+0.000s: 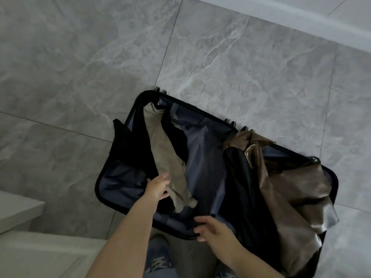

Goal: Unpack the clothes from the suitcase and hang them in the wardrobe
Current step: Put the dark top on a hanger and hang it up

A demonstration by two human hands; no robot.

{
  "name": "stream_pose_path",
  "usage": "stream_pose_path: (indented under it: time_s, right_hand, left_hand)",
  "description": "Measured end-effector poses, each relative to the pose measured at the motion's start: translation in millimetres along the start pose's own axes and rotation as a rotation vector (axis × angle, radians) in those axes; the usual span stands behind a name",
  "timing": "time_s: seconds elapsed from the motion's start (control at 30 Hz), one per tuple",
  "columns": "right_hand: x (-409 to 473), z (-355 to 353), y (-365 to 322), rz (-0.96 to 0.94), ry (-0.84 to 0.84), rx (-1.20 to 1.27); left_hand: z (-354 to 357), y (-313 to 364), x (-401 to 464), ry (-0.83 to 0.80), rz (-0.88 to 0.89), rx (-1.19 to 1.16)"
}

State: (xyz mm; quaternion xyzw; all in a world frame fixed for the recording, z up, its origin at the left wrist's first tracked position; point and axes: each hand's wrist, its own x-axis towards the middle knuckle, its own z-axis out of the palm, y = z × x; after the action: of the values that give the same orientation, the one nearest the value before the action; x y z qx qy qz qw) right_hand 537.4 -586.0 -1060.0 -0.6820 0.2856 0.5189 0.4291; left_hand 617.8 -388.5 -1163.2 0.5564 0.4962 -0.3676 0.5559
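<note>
Grey marbled floor tiles (80, 57) are seen across the whole view, with a pale ledge (18, 209) at the lower left. A black suitcase (128, 121) is laid open flat on the floor, both halves exposed, its long axis running from upper left to lower right; wheels (232, 123) are seen along the far edge, and the lining is blue-grey. In the right half a shiny brown garment (297, 189) is heaped, spilling over the far rim and the right end, with a black garment (241, 177) lying against its left side. In the left half a dark garment (128, 145) is draped over the left rim, and a long khaki garment (166, 155) is laid on top of it, running lengthwise from the far corner toward the near rim. The left hand (157, 187) is placed at the khaki garment's left edge, fingers curled onto the cloth; whether the cloth is actually pinched cannot be told. The right hand (212, 229) is held over the near rim of the suitcase, fingers loosely spread, nothing grasped. Blue jeans (158, 257) are seen at the bottom edge.
</note>
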Motion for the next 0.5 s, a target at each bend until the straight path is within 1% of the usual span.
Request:
stream_pose_path:
  time_s: [0.07,0.13,0.23,0.27,0.33,0.4,0.5]
  right_hand:
    - [10,8,-2,-0.001,-0.020,0.043]
    - [13,16,-5,0.025,-0.060,0.117]
    - [10,23,-5,0.114,-0.114,0.276]
    - [7,24,-3,0.126,-0.106,0.317]
    - [-6,24,-1,0.140,-0.070,0.413]
    - [-22,20,-4,0.155,0.000,0.534]
    - [-50,8,-16,0.168,0.099,0.742]
  left_hand:
    - [9,0,2,-0.044,-0.006,-0.107]
    - [14,-4,4,-0.029,0.015,-0.160]
    - [15,-15,6,0.071,0.074,-0.210]
    - [14,-18,2,0.106,0.103,-0.217]
    - [14,-21,-23,0.125,0.145,-0.253]
    - [21,-20,-65,0.117,0.160,-0.273]
    - [33,-22,-132,0.073,0.242,-0.204]
